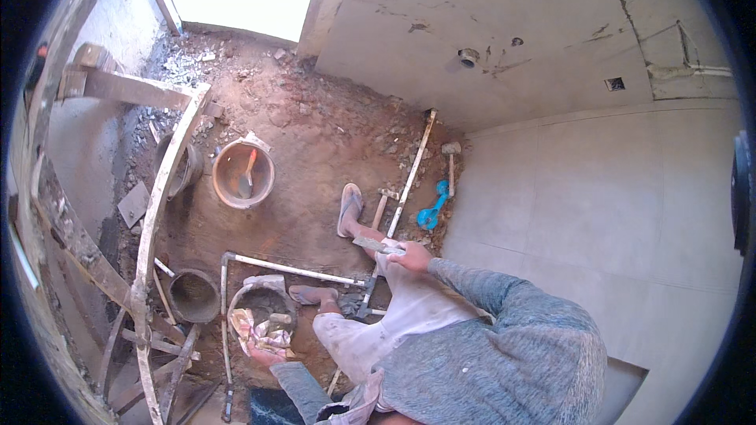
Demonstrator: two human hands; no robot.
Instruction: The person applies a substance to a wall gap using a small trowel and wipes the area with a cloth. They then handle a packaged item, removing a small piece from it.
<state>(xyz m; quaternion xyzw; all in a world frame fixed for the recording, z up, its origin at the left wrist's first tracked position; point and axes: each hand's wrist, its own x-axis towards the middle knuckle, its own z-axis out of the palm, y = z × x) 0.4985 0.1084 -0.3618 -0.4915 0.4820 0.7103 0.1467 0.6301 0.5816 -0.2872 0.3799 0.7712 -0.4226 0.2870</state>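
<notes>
My right hand (411, 257) is closed around a trowel (376, 245), its grey, mortar-stained blade pointing left above my knee. At the lower left, my left hand (268, 356) is at the near side of a round tub (293, 303). Its fingers seem closed on a crumpled cream and red bag (272, 341), though they are partly hidden. The bag lies over the tub's left side. Inside the tub are grey material and a pale block-like piece (279, 319).
White pipes (295, 267) run low across the dirt floor beside my sandalled feet. A bucket (244, 203) holds another trowel (249, 173). Hammers (380, 208) and a blue tool (429, 216) lie near the right wall. Wooden scaffolding (150, 244) stands left, near a dark bucket (195, 297).
</notes>
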